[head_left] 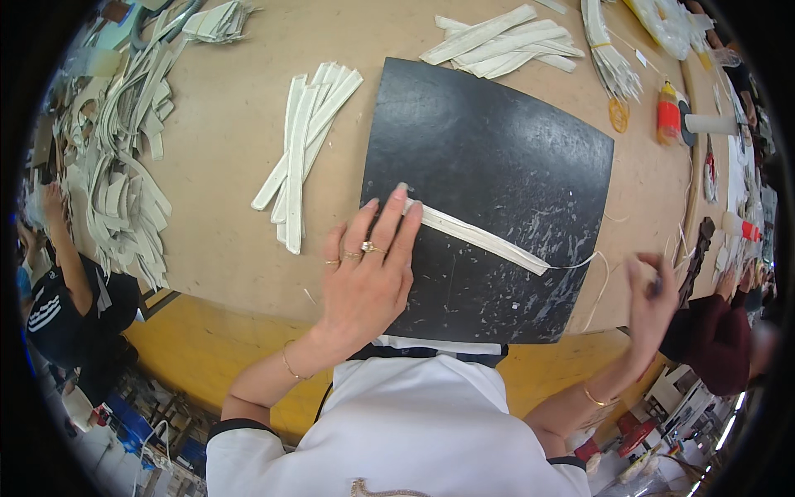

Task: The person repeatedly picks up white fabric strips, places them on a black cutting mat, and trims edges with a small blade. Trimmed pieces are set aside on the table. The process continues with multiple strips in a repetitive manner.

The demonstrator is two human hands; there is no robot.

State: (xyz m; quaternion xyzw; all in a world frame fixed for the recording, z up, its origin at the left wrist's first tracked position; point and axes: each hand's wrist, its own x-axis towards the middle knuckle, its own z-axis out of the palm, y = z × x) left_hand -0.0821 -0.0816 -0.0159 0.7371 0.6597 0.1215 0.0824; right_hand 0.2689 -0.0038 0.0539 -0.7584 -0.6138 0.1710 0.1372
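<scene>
A narrow off-white fabric strip (480, 236) lies slantwise across the black mat (489, 149). My left hand (368, 265) rests flat over the mat's left edge, fingers stretched out, its fingertips pressing on the strip's left end. From the strip's right end a thin white cord (606, 269) trails in a loop past the mat's right edge. Beyond that edge is my right hand (650, 302), raised and slightly blurred, its fingers curled together. Something small and dark shows at those fingers, too smeared to name.
Stacked strips (306, 149) lie left of the mat, more strips (505, 41) behind it. A heap of pale scraps (124, 190) covers the table's left side. A cord bundle (609, 58) and a red-and-yellow bottle (667, 116) stand far right. Other people sit at both sides.
</scene>
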